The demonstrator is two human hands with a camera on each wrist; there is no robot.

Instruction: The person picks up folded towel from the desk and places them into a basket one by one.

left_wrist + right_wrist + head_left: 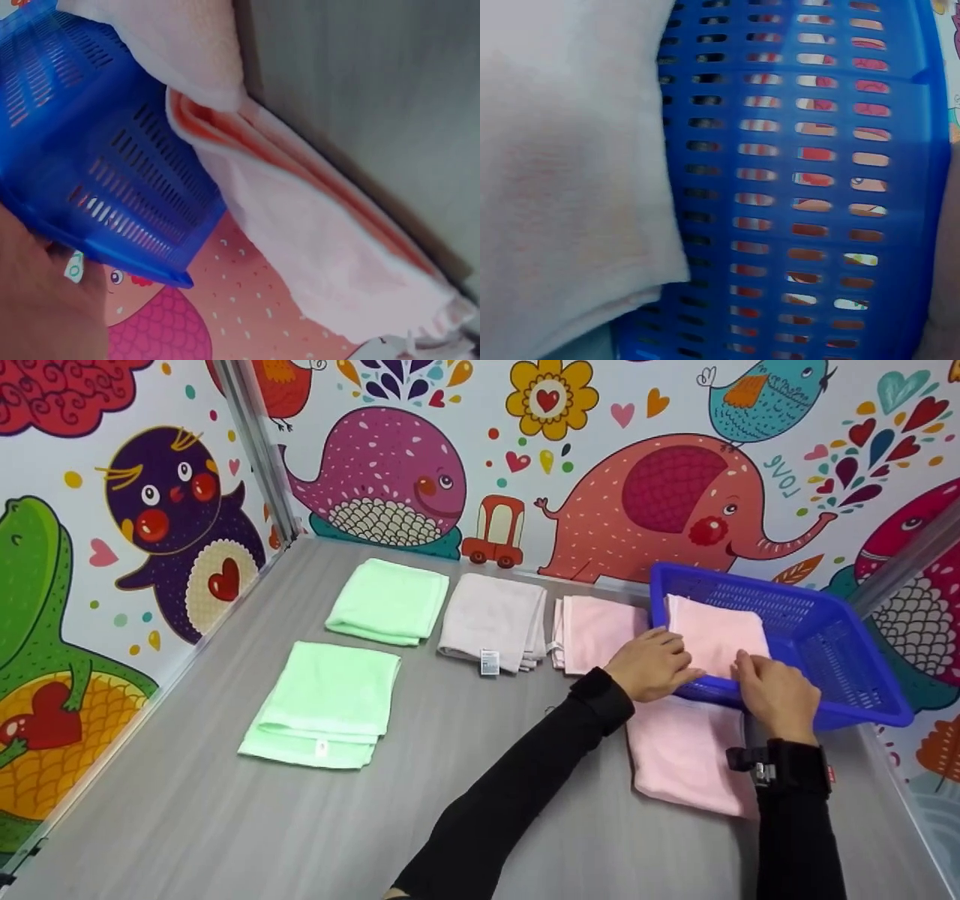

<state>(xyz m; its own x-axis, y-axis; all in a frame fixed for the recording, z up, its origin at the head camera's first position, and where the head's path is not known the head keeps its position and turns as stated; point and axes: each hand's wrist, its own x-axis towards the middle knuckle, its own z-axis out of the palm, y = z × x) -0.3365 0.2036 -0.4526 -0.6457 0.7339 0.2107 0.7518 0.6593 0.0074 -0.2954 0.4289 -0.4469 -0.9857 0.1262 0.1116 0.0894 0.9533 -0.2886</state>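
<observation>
A folded pink towel (716, 634) lies at the left side of the blue basket (847, 652), partly over its inside. At the towel's near left corner my left hand (651, 664) pinches the cloth, and a small white tag (73, 266) shows by that hand in the left wrist view. My right hand (780, 697) grips the near right corner, thumb on top. Below the hands, a second folded pink towel (690, 750) rests on the table, partly behind the right wrist. Another pink towel (600, 630) lies left of the basket.
Further left on the grey table (480, 795) lie a folded grey towel (491, 619) with a white label, a green towel (390, 600) at the back and another green towel (326, 701) nearer. Patterned wall panels (495, 457) bound the table behind and at the sides.
</observation>
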